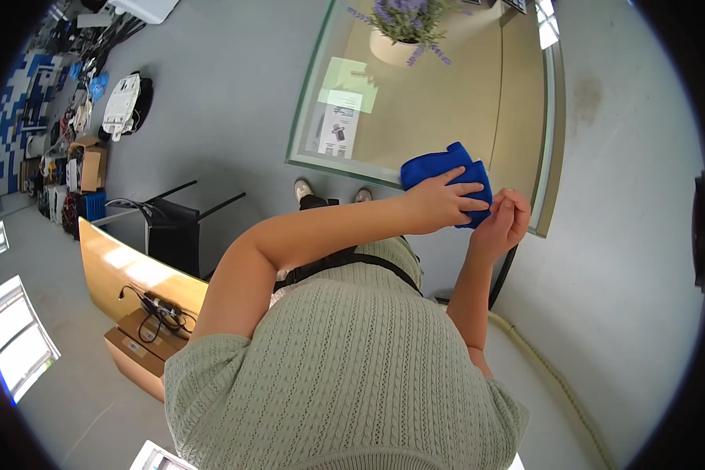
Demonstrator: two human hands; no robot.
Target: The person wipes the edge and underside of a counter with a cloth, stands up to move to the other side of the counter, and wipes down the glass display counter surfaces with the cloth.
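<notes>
A blue cloth (431, 166) lies bunched on the near right part of the glass-topped table (415, 117), reaching the front edge. Across the cloth my left hand (442, 201) rests from above, fingers spread and stretched out; its thumb is hidden. Beside it, at the right edge of the cloth, my right hand (505, 223) is closed, its fingers curled and the fingertips pinched at the cloth's border. What lies inside that pinch is mostly hidden.
A potted lavender plant (395, 47) and a printed leaflet (339, 125) are on the table. To the right runs a white wall (627, 157). A black chair (172, 235) and a wooden desk (137, 270) with cables stand at left. A beige hose (552, 372) lies along the floor.
</notes>
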